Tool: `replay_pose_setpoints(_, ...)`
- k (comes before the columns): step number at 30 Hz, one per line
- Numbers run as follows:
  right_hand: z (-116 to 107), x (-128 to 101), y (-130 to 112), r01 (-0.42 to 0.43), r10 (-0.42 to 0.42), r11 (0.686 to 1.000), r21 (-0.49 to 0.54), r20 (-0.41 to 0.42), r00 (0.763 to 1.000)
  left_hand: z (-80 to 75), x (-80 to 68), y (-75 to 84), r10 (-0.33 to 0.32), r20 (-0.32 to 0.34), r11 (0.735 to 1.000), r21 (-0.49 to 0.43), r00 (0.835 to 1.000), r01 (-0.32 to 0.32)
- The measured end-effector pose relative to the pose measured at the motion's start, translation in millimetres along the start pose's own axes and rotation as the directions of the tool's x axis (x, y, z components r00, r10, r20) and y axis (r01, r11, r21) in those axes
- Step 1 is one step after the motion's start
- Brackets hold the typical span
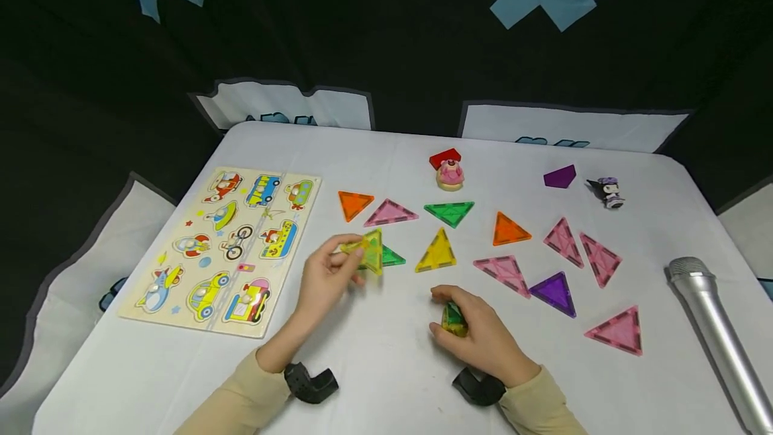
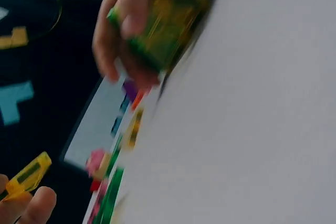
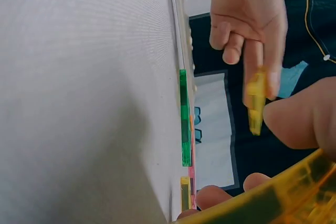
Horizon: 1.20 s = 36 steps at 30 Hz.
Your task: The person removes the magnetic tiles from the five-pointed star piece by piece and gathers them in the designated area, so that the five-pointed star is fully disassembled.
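My left hand [image 1: 326, 277] pinches a yellow triangular magnetic tile [image 1: 373, 252] between thumb and fingers, raised over the table. A green triangular tile [image 1: 394, 258] lies behind it, partly covered in the head view. My right hand [image 1: 486, 334] grips several green and yellow translucent tiles [image 1: 455, 319], low over the table's front part. In the left wrist view this bundle [image 2: 165, 30] looks blurred between the thumb and fingers. Just beyond my right hand lies another yellow triangle [image 1: 437, 254]. In the right wrist view the pinched yellow tile [image 3: 256, 103] appears edge-on.
A wooden picture puzzle board [image 1: 205, 260] lies at the left. Green, orange, pink and purple triangles [image 1: 554, 294] are spread across the middle and right. Two small figurines stand at the back, one pink [image 1: 450, 174], one black and white [image 1: 608, 193]. A silver microphone [image 1: 718, 327] lies at the right.
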State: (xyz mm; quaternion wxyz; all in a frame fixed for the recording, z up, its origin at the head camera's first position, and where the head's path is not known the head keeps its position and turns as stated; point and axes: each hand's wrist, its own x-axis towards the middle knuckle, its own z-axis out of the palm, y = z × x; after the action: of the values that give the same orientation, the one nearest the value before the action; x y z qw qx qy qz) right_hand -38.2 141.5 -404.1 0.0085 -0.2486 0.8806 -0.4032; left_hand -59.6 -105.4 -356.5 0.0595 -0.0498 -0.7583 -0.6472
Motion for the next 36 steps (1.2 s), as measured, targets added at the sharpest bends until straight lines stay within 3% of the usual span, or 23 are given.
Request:
replay_pose_setpoints(3, -0.3, -0.2, 0.8, 0.000, 0.000, 1.000, 0.017, 0.003, 1.000, -16.7, 10.7, -12.7, 0.007, -0.138, 1.000, 0.019, 0.990, -0.004)
replay_pose_setpoints(5, 0.0, 0.0, 1.1, 0.001, -0.002, 1.000, 0.019, 0.006, 1.000, -27.2, 16.3, -24.4, 0.012, -0.204, 0.997, 0.079, 0.979, 0.005)
replay_pose_setpoints(8, 1.1, -0.2, 1.0, -0.002, 0.002, 1.000, 0.018, 0.011, 1.000, -40.1, 21.9, -38.2, 0.011, -0.246, 0.974, 0.221, 0.969, 0.045)
replay_pose_setpoints(12, 1.7, -1.0, 0.3, -0.007, 0.006, 1.000, 0.017, 0.004, 1.000, -47.8, 24.4, -45.1, -0.028, -0.173, 0.908, 0.408, 0.984, 0.098)
replay_pose_setpoints(16, 1.2, -0.8, 0.5, 0.005, -0.005, 1.000, 0.019, -0.003, 1.000, -47.2, 24.1, -45.9, -0.072, -0.065, 0.834, 0.544, 0.995, 0.095)
replay_pose_setpoints(19, 0.4, -0.2, 1.5, 0.007, -0.007, 1.000, 0.028, 0.001, 1.000, -45.5, 23.5, -44.0, -0.051, -0.066, 0.800, 0.594, 0.996, 0.081)
replay_pose_setpoints(22, -1.2, -0.4, 2.4, -0.008, 0.007, 0.999, 0.045, 0.023, 1.000, -42.6, 21.4, -42.4, -0.001, -0.073, 0.814, 0.580, 0.997, 0.043)
replay_pose_setpoints(25, -4.6, -1.6, 3.8, -0.027, 0.024, 0.998, 0.064, 0.055, 0.998, -30.8, 16.5, -41.3, 0.060, 0.029, 0.866, 0.496, 0.998, -0.067)
replay_pose_setpoints(27, -8.0, -2.8, 5.6, -0.037, 0.031, 0.997, 0.073, 0.079, 0.996, -16.5, 11.0, -40.4, 0.092, 0.159, 0.892, 0.426, 0.983, -0.153)
replay_pose_setpoints(28, -9.8, -3.3, 7.1, -0.041, 0.033, 0.996, 0.079, 0.095, 0.995, -7.8, 7.6, -39.5, 0.109, 0.227, 0.899, 0.393, 0.968, -0.193)
replay_pose_setpoints(31, -14.0, -5.1, 11.9, -0.046, 0.032, 0.994, 0.098, 0.143, 0.989, 18.3, -5.0, -36.7, 0.139, 0.409, 0.908, 0.310, 0.902, -0.281)
replay_pose_setpoints(34, -16.0, -6.4, 14.8, -0.030, 0.008, 0.992, 0.126, 0.169, 0.986, 40.5, -17.0, -32.9, 0.133, 0.516, 0.902, 0.292, 0.846, -0.319)
replay_pose_setpoints(36, -15.8, -7.0, 15.2, -0.004, -0.018, 0.992, 0.128, 0.169, 0.985, 50.2, -21.8, -30.5, 0.107, 0.546, 0.899, 0.304, 0.831, -0.316)
